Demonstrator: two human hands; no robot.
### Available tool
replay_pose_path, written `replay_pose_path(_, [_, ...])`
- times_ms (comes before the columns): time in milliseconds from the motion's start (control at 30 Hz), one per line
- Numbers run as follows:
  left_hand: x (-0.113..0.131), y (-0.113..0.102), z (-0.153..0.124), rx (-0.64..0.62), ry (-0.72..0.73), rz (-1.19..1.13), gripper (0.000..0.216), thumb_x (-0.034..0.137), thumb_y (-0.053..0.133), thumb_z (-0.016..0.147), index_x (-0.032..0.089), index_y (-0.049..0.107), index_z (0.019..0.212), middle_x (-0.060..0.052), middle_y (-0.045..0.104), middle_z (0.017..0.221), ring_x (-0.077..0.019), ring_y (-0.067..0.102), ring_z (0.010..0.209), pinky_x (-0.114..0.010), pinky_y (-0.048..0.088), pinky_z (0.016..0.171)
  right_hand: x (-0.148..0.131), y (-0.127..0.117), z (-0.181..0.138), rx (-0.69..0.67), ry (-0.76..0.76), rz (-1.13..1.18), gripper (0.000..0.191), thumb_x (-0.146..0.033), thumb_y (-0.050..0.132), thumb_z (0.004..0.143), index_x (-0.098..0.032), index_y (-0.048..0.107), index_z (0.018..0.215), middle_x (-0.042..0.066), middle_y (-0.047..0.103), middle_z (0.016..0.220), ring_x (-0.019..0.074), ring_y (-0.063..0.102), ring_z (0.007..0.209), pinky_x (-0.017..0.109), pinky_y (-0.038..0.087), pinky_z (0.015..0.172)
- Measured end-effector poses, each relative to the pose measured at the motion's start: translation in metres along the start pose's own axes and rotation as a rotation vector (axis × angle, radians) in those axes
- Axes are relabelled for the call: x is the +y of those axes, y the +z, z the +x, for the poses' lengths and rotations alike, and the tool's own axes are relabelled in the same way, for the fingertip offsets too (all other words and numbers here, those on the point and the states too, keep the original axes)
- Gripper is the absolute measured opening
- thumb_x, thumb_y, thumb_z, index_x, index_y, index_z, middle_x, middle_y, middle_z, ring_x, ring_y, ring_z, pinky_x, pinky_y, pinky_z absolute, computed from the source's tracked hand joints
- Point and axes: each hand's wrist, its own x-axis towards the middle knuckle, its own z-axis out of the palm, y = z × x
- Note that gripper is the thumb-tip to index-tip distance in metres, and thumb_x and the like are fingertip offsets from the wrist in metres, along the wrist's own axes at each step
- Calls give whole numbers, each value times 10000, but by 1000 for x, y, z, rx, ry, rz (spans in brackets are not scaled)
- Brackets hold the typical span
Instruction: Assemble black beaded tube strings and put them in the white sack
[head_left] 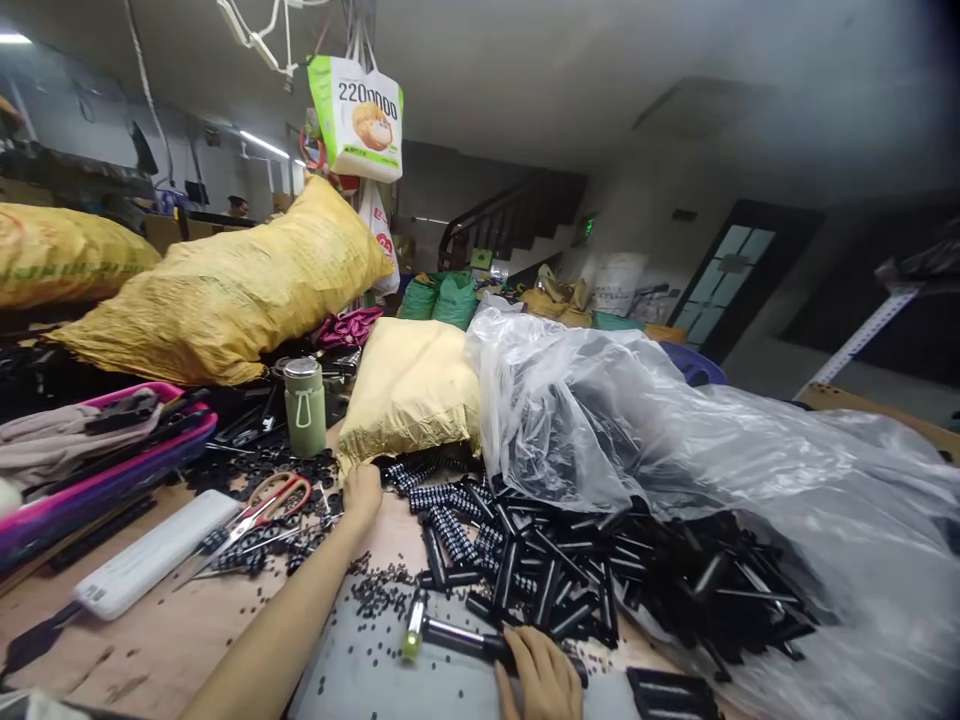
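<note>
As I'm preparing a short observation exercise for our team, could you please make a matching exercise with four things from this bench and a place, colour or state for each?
Column one
1. Hammer
2. Flask
3. Scissors
4. Pale yellow sack

Column two
A. Red on the handles
B. Lower left corner right by the left hand
C. Handle under the right hand
D. Green and standing upright

Right pairs: 1-C, 2-D, 3-A, 4-B
</note>
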Motion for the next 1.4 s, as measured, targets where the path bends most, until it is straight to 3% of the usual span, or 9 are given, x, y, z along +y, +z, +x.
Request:
replay_pose_path(267, [-29,-7,-88,75,127,-187,366,253,294,859,112,538,1093,-108,611,994,-210,562,922,-324,456,776,-6,-31,17,-90,-71,62,297,-324,506,802,-208,526,1075,54,594,1033,218,513,985,356,381,841])
replay_pose_path(433, [-49,5,-173,135,209,-215,361,301,349,851,123,562,1082,-102,616,1006,-217,551,956,-345,466,803,-15,-20,96,-192,-56,204,251,-232,395,858,-184,515,1073,68,565,1067,197,461,1040,336,341,890])
replay_pose_path(533, [-48,3,-196,139,212,-103,318,233,366,841,128,590,1041,-106,617,960,-230,545,920,-371,461,784,-20,4,147,-315,52,262,213,-144,426,813,-176,561,975,90,583,1030,223,441,1053,361,312,892])
replay_pose_path(667, [-25,-8,-187,117,206,23,327,174,390,824,126,555,1102,-143,563,1040,-274,487,998,-404,437,768,-22,27,174,-342,137,355,249,-16,387,747,-157,592,731,107,619,785,231,501,934,397,293,877])
replay_pose_path(800, [-7,-8,-164,-30,301,-97,408,68,411,769,152,515,1154,-129,571,994,-246,512,948,-387,434,763,-22,19,169,-313,249,513,213,-84,413,768,-166,597,839,93,617,814,223,516,920,420,282,896])
replay_pose_path(1000, [-7,-24,-152,-104,27,-799,379,331,476,777,137,522,1099,-102,580,897,-202,560,786,-313,454,637,-41,-17,150,-427,402,890,279,-357,498,774,-157,543,964,53,643,806,165,604,744,289,457,655])
replay_pose_path(1100, [3,-49,-155,-251,-197,-1197,503,451,543,713,123,490,1091,5,522,604,-127,493,529,-233,394,478,-69,-33,136,-552,644,1271,378,-412,613,688,-154,522,949,41,637,772,147,606,677,260,459,585])
replay_pose_path(1200, [13,-68,-157,-330,-272,-1421,378,445,618,650,126,532,832,62,424,486,-67,381,424,-183,309,417,-99,-48,120,-698,907,1678,436,-366,747,554,-168,522,872,2,607,746,103,578,641,216,436,579])
replay_pose_path(1400, [5,-74,-166,-224,-191,-1345,295,410,614,668,132,540,736,37,468,513,-90,444,471,-198,349,454,-117,-71,115,-827,947,1538,571,-592,659,560,-177,501,919,32,567,829,143,588,721,264,461,622])
